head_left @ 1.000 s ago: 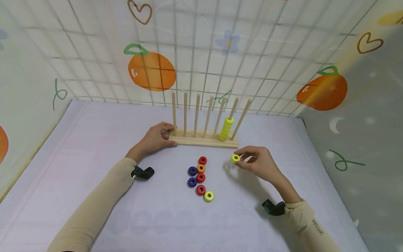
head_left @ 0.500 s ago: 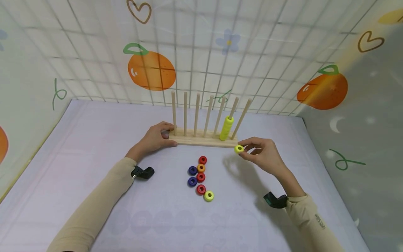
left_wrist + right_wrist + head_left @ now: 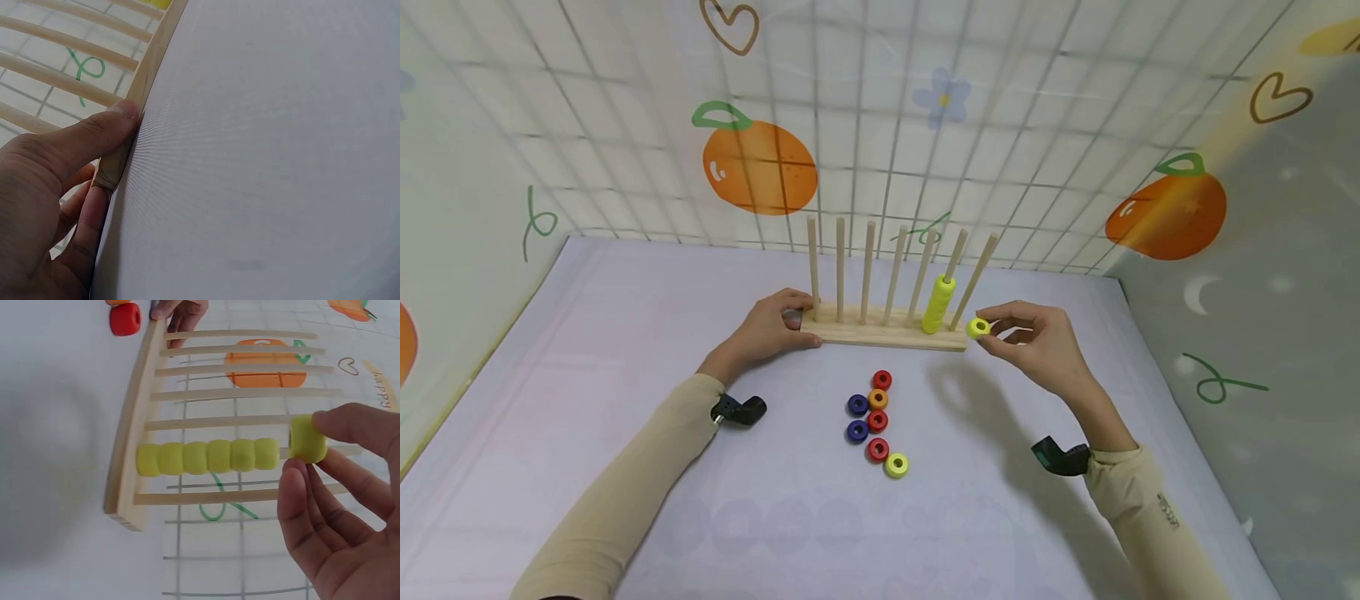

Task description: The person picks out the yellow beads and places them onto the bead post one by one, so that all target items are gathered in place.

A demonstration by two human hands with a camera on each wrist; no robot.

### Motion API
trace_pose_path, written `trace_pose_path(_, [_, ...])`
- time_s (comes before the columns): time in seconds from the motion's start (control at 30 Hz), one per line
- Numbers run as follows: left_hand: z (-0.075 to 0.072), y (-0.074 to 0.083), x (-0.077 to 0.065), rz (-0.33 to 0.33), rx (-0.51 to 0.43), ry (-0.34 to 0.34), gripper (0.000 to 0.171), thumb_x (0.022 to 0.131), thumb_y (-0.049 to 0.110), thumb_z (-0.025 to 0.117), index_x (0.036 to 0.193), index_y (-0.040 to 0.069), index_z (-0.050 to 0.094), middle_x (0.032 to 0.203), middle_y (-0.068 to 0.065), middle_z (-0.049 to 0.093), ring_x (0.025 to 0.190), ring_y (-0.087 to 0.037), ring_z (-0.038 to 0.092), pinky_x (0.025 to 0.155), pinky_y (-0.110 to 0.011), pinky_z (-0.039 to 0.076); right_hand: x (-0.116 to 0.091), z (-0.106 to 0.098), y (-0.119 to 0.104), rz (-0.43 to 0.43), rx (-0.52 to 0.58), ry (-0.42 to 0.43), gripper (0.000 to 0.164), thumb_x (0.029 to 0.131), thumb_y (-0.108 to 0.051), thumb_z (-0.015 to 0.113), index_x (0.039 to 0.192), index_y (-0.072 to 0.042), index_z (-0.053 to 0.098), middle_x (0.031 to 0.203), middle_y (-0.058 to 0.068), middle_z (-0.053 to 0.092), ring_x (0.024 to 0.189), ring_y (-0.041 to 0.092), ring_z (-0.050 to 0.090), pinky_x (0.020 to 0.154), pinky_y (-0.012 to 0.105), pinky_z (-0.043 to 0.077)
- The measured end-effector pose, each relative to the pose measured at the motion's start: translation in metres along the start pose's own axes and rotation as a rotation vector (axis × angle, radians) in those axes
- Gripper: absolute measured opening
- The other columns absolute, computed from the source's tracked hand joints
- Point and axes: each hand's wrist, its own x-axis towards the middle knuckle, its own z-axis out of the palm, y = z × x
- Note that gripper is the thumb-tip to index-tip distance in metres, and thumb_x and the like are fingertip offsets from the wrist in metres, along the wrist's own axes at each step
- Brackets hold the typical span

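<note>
A wooden peg rack point(image 3: 880, 335) with several upright pegs stands toward the back of the table. Its left end is gripped by my left hand point(image 3: 771, 323), thumb on the front edge, as the left wrist view point(image 3: 69, 150) also shows. Yellow beads point(image 3: 938, 305) are stacked on the second peg from the right. My right hand point(image 3: 1033, 342) pinches a single yellow bead point(image 3: 307, 439) between thumb and fingers. In the head view this bead is just right of the rack's right end, raised above the table.
In front of the rack lie loose beads: red ones point(image 3: 877, 451), an orange one point(image 3: 877, 399), two dark blue ones point(image 3: 857, 431) and a yellow one point(image 3: 897, 465). A patterned curtain with a grid point(image 3: 865, 125) rises behind the table point(image 3: 737, 517).
My right hand has moved up and slightly right in the head view with the yellow bead, from in front of the rack to beside its right end. The left hand stays put.
</note>
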Motion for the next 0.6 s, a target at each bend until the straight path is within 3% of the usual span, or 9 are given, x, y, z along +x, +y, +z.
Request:
trace_pose_path(0.3, [0.000, 0.002, 0.001, -0.003, -0.022, -0.003, 0.078, 0.075, 0.035, 0.090, 0.138, 0.002, 0.058, 0.139, -0.006, 0.052, 0.106, -0.025, 0.065, 0.090, -0.039, 0.055, 0.010, -0.005, 0.021, -0.035, 0.026, 0.033, 0.030, 0.080, 0.007, 0.079, 0.109, -0.001, 0.075, 0.097, 0.013, 0.074, 0.082, 0.018, 0.066, 0.067, 0.024, 0.057])
trace_pose_path(0.6, [-0.001, 0.002, 0.000, 0.005, -0.002, -0.006, 0.078, 0.075, 0.035, 0.090, 0.138, 0.002, 0.058, 0.139, -0.007, 0.052, 0.105, -0.025, 0.064, 0.090, -0.039, 0.055, 0.020, -0.012, 0.014, -0.111, 0.042, 0.061, 0.031, 0.078, 0.013, 0.078, 0.108, 0.003, 0.074, 0.098, 0.018, 0.073, 0.081, 0.018, 0.067, 0.067, 0.023, 0.057])
